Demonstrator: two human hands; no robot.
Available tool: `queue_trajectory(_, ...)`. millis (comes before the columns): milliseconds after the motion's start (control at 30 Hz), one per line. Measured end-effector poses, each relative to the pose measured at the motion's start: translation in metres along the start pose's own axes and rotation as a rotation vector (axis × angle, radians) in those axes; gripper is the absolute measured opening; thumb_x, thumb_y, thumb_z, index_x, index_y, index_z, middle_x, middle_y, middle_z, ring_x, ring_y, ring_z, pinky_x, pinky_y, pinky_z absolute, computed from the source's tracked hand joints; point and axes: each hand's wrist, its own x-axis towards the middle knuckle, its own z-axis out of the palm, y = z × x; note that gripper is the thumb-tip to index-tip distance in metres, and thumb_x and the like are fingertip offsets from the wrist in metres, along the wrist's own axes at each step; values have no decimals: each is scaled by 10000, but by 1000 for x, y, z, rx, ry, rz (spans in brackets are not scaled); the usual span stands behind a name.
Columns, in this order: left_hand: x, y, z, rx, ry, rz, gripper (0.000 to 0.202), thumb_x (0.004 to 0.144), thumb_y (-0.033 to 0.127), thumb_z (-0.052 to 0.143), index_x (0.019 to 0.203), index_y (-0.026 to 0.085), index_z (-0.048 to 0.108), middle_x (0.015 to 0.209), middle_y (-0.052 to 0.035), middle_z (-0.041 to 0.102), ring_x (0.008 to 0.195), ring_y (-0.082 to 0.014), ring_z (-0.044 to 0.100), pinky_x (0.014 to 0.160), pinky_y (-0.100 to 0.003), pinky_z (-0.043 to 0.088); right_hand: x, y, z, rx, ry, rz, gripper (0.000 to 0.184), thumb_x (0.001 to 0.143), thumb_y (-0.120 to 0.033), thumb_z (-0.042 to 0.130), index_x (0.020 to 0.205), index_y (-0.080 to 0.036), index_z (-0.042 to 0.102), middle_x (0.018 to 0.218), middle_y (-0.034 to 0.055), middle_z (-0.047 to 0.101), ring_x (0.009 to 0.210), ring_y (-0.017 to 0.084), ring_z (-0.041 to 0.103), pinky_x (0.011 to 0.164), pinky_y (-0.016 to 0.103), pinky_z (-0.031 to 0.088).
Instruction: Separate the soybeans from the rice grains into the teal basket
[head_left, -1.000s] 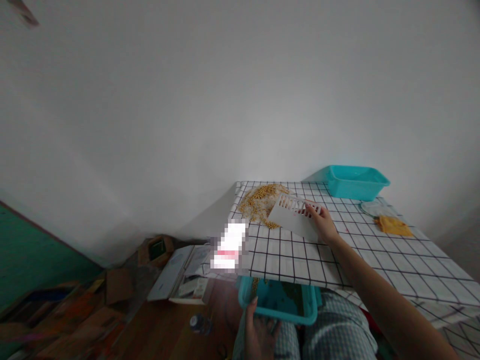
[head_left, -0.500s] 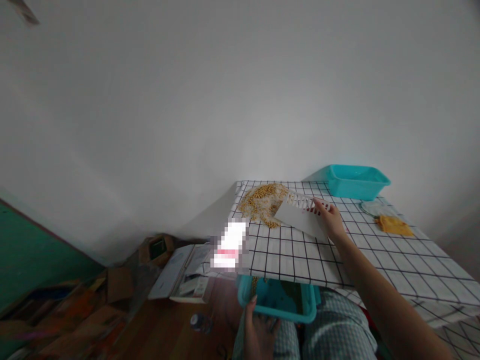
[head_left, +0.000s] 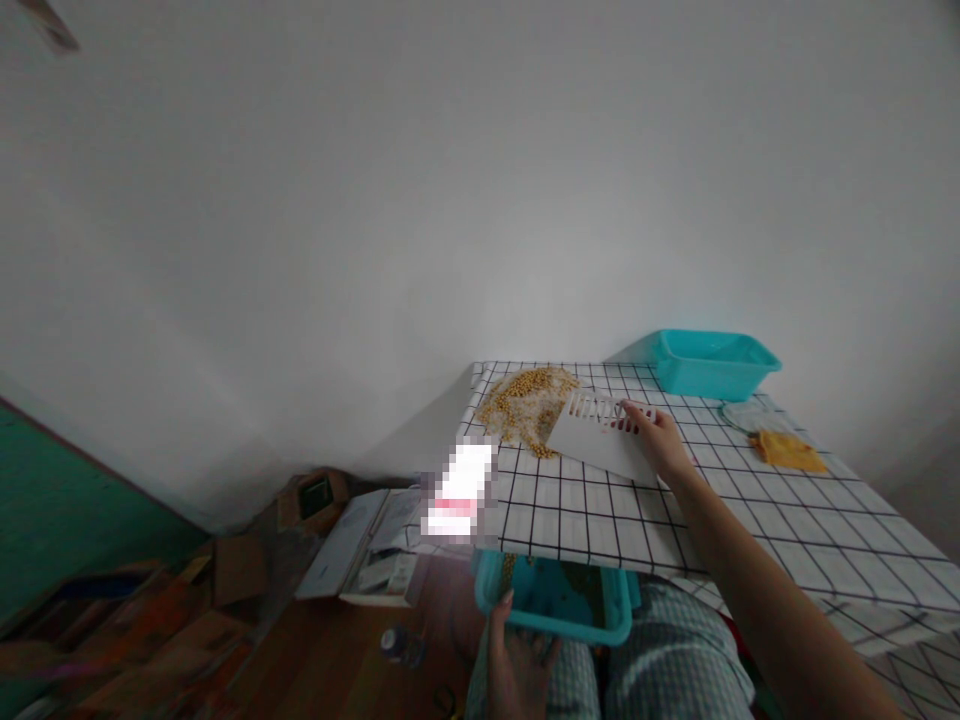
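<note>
My right hand [head_left: 656,440] is closed on the slotted edge of a white plastic board [head_left: 600,440], which is tilted over the checked tabletop. The board's left end is beside a spread of yellow beans [head_left: 534,382] mixed with small whitish grains [head_left: 517,408]. Whatever lies beneath the board is hidden. Below the table's front edge, my left hand [head_left: 517,665] grips the near rim of a teal plastic basin [head_left: 577,632], thumb over the rim and fingers underneath. Inside it, yellow beans [head_left: 508,570] lie at the left and a dark greenish mass at the right.
Another teal basin [head_left: 712,375] stands at the table's back right, near a clear bag [head_left: 742,415] and a folded yellow cloth-like item [head_left: 791,450]. A blurred-out bright rectangle [head_left: 457,490] lies at the left table edge. Cardboard boxes [head_left: 240,570] and a bottle [head_left: 397,643] are on the floor.
The white board has shifted slightly left and down, and its face is turned a little. My right hand has moved slightly with it. My left hand and the basin stay in place.
</note>
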Motion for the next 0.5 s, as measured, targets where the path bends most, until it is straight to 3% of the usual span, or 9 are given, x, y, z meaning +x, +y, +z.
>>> queue_trajectory(500,-2,2,3,11,23,12,556,763,379,671,1282,256,515,981,-78,740,852,-280,709,744,-412,531,2,0,0,9,5,13,457,714,-599,712,892,-180,759,772,67,751,711,244,678,643,327,500)
